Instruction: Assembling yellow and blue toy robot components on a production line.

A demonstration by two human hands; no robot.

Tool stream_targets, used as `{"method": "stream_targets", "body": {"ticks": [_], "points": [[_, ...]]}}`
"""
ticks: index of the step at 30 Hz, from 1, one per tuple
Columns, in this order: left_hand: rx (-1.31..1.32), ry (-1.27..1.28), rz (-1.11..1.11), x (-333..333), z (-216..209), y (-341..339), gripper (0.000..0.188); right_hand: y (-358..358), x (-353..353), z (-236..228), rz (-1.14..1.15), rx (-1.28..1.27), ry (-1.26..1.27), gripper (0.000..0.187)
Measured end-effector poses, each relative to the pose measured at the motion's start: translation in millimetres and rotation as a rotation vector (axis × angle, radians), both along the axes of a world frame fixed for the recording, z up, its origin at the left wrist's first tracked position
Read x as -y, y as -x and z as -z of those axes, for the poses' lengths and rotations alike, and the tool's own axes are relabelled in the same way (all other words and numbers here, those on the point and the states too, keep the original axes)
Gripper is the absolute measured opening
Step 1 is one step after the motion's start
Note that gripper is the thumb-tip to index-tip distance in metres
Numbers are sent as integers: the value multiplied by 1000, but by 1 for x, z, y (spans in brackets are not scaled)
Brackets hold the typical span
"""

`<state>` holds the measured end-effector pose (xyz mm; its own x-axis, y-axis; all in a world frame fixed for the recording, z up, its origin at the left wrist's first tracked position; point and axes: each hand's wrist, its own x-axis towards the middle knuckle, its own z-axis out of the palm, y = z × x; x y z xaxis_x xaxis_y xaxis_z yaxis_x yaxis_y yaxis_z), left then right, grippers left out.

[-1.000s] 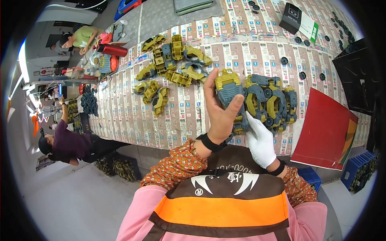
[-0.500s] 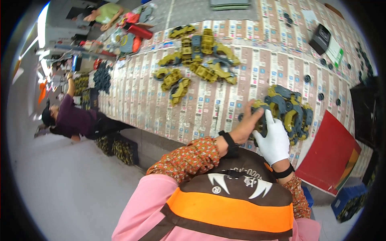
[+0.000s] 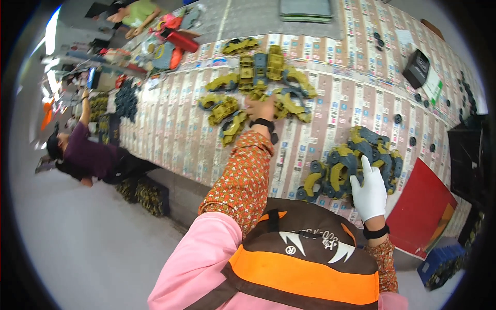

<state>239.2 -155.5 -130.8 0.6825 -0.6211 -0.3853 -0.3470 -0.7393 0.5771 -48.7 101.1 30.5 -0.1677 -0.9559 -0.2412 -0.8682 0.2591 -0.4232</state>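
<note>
My bare left hand [image 3: 262,107] reaches far over the table, its fingers bent onto a yellow-green toy vehicle body [image 3: 256,95] that they partly cover. Around it lies a loose group of similar green and grey toy vehicle bodies [image 3: 223,107]. My right hand [image 3: 370,194], in a white glove, is held over the near edge of another pile; its index finger is stretched out and the thumb stands apart, with nothing seen in it. That pile holds several green and grey toy vehicles [image 3: 338,168], some with dark wheels showing.
Small black wheels [image 3: 398,119] lie scattered at the right, near a black box [image 3: 416,69]. A red board [image 3: 421,206] lies right of my gloved hand. Grey sheets [image 3: 306,10] are stacked at the far side. Two people work at the left, one in purple [image 3: 93,152].
My left hand has left the right-hand pile and moved left and away to the loose bodies. A toy vehicle now lies at that pile's near left side. The gloved hand has drawn slightly back.
</note>
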Motion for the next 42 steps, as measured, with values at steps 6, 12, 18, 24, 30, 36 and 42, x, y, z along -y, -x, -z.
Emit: {"method": "stream_targets", "body": {"ticks": [6,12,18,24,30,36,42], "points": [[-226,346,-96,0,73,-51,95,100,50,25,212,-88,153,30],[-1390,161,-19,-58,1,-50,32,230,117,142,366,-166,74,33],[-1472,351,71,-122,-90,-36,44,222,177,163,313,-200,-120,36],[-1557,147,213,-135,-126,12,58,208,173,170,295,-178,-37,22],[-1791,11,342,-131,-158,70,58,164,143,72,272,416,-23,30],[-1759,1,536,-142,-159,90,65,49,76,-21,342,1120,54,26],[-1813,-103,476,-165,-179,95,57,20,47,-16,391,1141,132,27]]}}
